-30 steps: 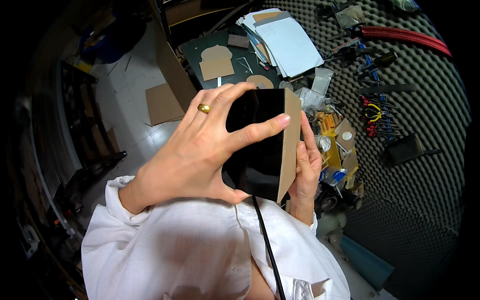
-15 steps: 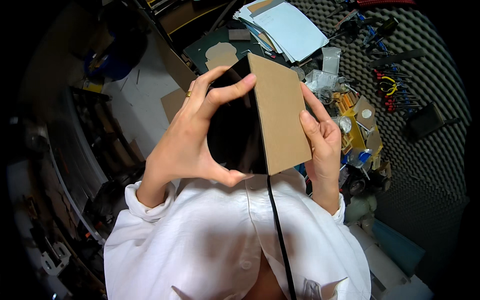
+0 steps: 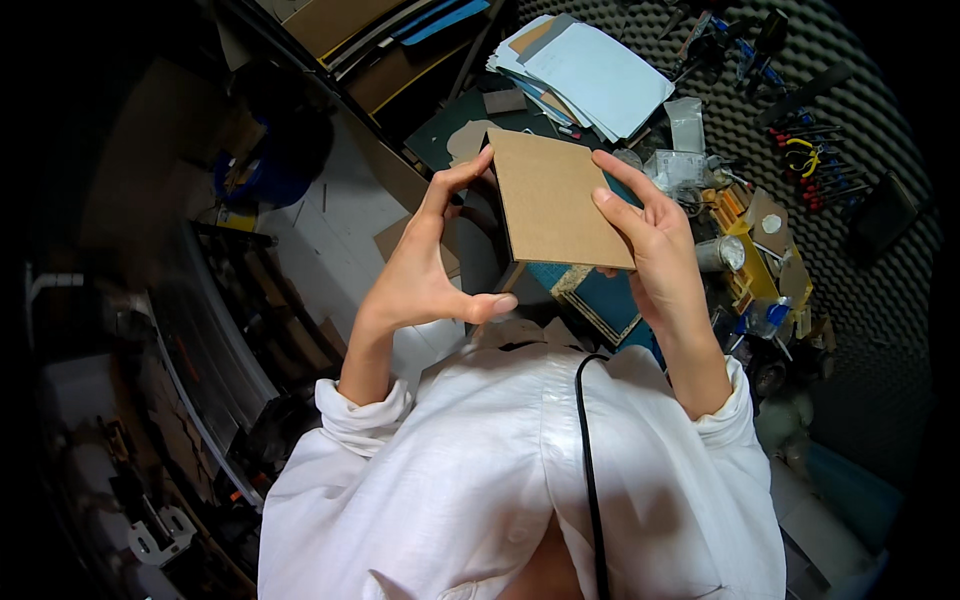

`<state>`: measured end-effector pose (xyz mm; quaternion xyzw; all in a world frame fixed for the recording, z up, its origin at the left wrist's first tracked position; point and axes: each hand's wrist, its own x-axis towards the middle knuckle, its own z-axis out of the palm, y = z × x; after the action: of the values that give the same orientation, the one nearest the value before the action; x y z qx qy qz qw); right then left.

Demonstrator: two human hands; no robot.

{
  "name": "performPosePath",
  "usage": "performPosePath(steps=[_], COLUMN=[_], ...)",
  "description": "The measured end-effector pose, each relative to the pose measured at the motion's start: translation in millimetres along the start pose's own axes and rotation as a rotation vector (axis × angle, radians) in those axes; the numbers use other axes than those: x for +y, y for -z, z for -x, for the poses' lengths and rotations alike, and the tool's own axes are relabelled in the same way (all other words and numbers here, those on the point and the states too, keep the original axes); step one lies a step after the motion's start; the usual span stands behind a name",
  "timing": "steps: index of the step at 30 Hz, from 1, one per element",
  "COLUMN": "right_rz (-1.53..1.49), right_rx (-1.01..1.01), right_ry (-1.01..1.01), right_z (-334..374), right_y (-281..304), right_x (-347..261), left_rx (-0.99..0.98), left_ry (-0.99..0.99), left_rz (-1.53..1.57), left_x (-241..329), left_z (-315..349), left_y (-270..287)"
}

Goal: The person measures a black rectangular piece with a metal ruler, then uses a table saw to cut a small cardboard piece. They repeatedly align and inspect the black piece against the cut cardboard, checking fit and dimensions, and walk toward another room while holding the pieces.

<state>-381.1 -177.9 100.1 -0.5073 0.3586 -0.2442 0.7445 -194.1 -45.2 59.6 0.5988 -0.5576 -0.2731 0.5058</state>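
A rectangular brown board [image 3: 562,200], smooth like cardboard or fibreboard, is held up in front of my chest, its brown face toward me. A thin dark edge runs down its left side. My right hand [image 3: 655,235] grips the right edge, thumb on the brown face and other fingers partly hidden behind. My left hand [image 3: 420,260] curves around the left side in a wide C. Its fingertips meet the upper left corner, while the thumb lies just below the lower left corner. What lies behind the board is mostly hidden.
Beyond it, a stack of papers [image 3: 600,75] lies on a dark green mat [image 3: 445,130]. Small parts and a clear jar [image 3: 718,254] crowd the right side. Hand tools, including yellow pliers [image 3: 803,157], rest on grey ridged foam [image 3: 850,240]. A black cable [image 3: 590,450] hangs down my shirt.
The board has turned so its brown face points more squarely at me and the glossy black side has swung nearly out of sight. Its lower edge has risen away from my shirt.
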Motion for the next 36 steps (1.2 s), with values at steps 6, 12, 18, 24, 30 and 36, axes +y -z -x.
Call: performPosePath(steps=[6,12,18,24,30,36], right_rz=[0.016,0.032,0.0,0.008,0.011,-0.004], right_rx=[-0.013,-0.001,-0.02,-0.017,-0.028,-0.046], right_ry=[0.011,-0.004,-0.017,-0.026,-0.036,-0.036], right_z=[-8.6,-14.5,-23.2,-25.2,-27.4,-25.0], right_y=[0.0,-0.4,3.6,3.3,0.7,-0.1], right_x=[2.4,4.6,6.5,5.9,3.6,1.2], left_rx=[-0.001,0.001,-0.012,-0.009,-0.004,0.004], left_ry=[0.025,0.052,0.046,0.061,0.041,0.034], left_rz=[0.006,0.051,0.05,0.048,0.042,0.053], left_x=[-6.5,-3.7,-6.6,-8.0,-11.5,-6.9], left_z=[-3.2,-8.3,-11.4,-13.3,-13.9,-14.6], left_y=[1.9,0.3,2.8,3.2,6.5,6.9])
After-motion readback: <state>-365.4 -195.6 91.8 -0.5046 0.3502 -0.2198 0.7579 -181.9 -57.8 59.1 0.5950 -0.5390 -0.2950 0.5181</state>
